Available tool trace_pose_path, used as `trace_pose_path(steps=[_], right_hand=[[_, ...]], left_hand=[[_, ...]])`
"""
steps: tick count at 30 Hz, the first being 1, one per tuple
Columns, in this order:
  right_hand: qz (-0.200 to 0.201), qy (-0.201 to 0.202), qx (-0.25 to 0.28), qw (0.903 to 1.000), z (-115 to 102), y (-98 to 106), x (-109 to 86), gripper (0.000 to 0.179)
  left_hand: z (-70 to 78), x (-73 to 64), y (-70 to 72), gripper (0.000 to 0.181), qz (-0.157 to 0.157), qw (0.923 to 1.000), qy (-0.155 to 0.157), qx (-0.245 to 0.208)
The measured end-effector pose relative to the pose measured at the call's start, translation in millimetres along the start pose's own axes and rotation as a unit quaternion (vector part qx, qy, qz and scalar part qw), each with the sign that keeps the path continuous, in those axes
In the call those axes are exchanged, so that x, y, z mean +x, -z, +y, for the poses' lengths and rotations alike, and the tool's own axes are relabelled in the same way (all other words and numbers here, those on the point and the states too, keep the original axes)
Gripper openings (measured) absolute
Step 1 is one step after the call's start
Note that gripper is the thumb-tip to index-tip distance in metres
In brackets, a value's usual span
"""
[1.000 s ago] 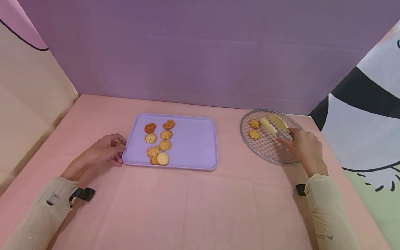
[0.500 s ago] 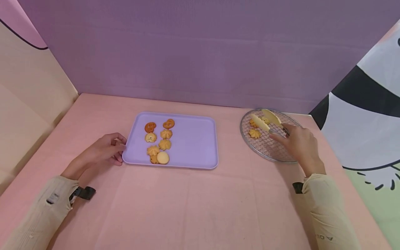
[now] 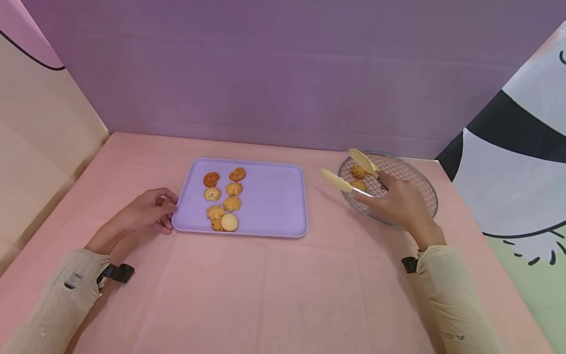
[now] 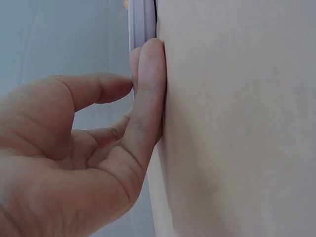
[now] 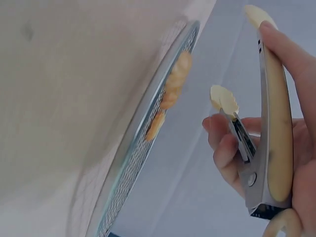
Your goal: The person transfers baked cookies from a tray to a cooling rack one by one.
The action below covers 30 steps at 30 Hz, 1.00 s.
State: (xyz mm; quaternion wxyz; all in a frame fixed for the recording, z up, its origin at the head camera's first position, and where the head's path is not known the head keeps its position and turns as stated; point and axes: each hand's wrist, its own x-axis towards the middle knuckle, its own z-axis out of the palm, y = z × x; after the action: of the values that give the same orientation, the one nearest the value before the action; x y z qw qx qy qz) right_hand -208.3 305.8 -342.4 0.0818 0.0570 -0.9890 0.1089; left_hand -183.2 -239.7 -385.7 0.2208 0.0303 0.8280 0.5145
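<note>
My left hand [image 3: 151, 210] is at the left edge of a lilac tray [image 3: 274, 196]. In the left wrist view, thumb and fingers pinch the tray's rim [image 4: 141, 22]. My right hand [image 3: 402, 204] holds metal tongs [image 5: 280, 123] with cream tips and a cream handle. The tongs are spread, with nothing between their tips; one tip [image 3: 336, 181] hangs left of a round wire mesh rack [image 3: 420, 196], the other over its left side. Piped cookies [image 3: 358, 171] lie on the rack, partly hidden by the tongs in the head view.
On the tray's left half lie two pretzel-shaped cookies [image 3: 237, 173], several piped cookies [image 3: 232, 203] and a plain round cookie [image 3: 229, 222] overlapping a darker one [image 3: 216, 224]. A pink cloth [image 3: 274, 285] covers the table. A purple wall [image 3: 283, 78] stands behind.
My right hand has moved left with the tongs, from above the rack's middle to its left edge. The tongs have spread wider. My left hand stays at the tray.
</note>
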Motion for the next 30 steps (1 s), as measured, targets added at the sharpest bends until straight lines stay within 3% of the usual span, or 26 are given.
trace_pose_path(steps=[6,17,25,30], right_hand=[[0.013,0.036,-0.011,0.9992,-17,-2,-3.3,0.098],[0.013,0.090,-0.001,0.9959,-70,-5,-8.2,0.098],[0.002,0.139,-0.011,0.9903,-110,-10,-9.6,0.098],[-0.008,0.181,-0.015,0.9833,-132,-16,-14.9,0.095]], left_hand=[[1.2,0.8,1.4,0.034,-0.002,1.0000,0.001,0.004],[1.1,0.6,0.1,0.035,-0.002,1.0000,0.005,-0.001],[-1.9,1.9,-0.2,0.033,0.002,0.9997,-0.008,-0.021],[-2.9,1.1,0.1,0.033,0.005,0.9999,-0.007,-0.008]])
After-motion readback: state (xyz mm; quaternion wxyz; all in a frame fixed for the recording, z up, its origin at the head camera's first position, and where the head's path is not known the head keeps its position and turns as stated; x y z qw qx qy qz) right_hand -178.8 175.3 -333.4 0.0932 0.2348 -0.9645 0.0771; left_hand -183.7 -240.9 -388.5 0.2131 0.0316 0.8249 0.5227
